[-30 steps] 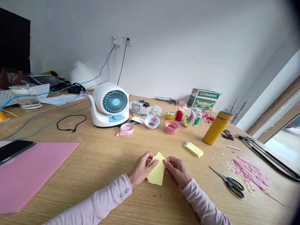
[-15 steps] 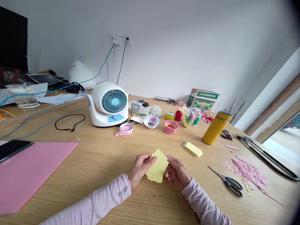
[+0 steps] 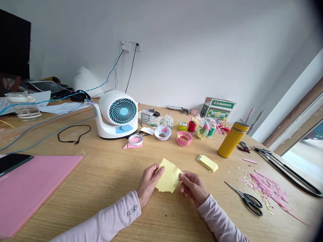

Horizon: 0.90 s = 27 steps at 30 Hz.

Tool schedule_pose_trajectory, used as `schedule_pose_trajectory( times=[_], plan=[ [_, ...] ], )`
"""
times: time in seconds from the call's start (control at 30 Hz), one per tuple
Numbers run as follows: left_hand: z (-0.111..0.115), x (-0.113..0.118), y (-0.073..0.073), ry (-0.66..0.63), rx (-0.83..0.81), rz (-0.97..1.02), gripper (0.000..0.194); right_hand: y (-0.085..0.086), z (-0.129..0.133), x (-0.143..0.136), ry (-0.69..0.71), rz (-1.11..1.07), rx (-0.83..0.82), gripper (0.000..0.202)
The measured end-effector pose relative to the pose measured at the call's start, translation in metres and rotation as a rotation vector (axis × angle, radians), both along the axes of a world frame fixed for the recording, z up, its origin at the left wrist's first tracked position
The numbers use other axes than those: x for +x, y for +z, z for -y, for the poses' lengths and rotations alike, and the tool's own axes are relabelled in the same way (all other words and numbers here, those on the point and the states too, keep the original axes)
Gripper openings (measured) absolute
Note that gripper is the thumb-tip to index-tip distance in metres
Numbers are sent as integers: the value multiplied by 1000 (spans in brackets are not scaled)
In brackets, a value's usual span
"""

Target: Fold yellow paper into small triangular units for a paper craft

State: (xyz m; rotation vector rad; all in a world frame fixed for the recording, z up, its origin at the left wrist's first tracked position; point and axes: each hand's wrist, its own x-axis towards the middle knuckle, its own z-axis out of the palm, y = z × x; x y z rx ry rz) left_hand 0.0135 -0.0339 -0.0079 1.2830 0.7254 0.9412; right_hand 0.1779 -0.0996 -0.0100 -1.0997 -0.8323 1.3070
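Observation:
Several pieces of yellow paper [image 3: 167,178] are held between my two hands, low in the middle of the view. My left hand [image 3: 149,183] is closed on their left side, thumb on top. At the right edge, my right hand [image 3: 193,186] pinches the paper between thumb and fingers. Past my right hand lies a stack of yellow paper strips [image 3: 208,163]. Scissors [image 3: 246,198] with black handles rest on the table to the right, beside a heap of pink paper scraps [image 3: 268,188].
A white and blue fan [image 3: 117,114] stands at the back left. Behind my hands are a pink folded-paper ring [image 3: 184,138], a white one [image 3: 163,133] and a tape roll [image 3: 135,139]. A yellow flask [image 3: 232,139] stands right. Pink sheets [image 3: 45,188] lie left with a phone [image 3: 15,163].
The yellow paper has turned counter-clockwise a little. My right thumb now lies over its right edge, and that edge bends slightly. My left hand keeps its hold.

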Motion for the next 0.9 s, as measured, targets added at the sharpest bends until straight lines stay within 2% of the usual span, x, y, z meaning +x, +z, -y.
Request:
schedule_pose_trajectory(
  times=[0.1, 0.23, 0.4, 0.53, 0.6, 0.7, 0.77, 0.9],
  plan=[
    [1, -2, 3, -48, 103, -75, 34, -2, -3, 10, -163, 30, 2, 38],
    [7, -7, 8, -105, 353, -259, 30, -3, -6, 20, -340, -39, 7, 41],
    [10, -11, 4, -125, 602, -528, 24, -4, -7, 21, -341, -48, 47, 44],
    [11, -11, 8, 32, 765, -533, 25, -5, -7, 15, -322, 48, 91, 41],
    [12, -9, 15, 48, 695, -478, 27, -5, -7, 10, -287, 88, 113, 38],
    [14, -3, 22, -44, 512, -362, 29, -2, -5, 1, -206, 114, 143, 36],
    [13, 2, 22, -89, 388, -260, 30, 2, -3, -4, -168, 106, 145, 37],
    [7, 6, 15, -64, 142, -78, 28, 7, 1, -8, -121, 116, 127, 37]
  ],
)
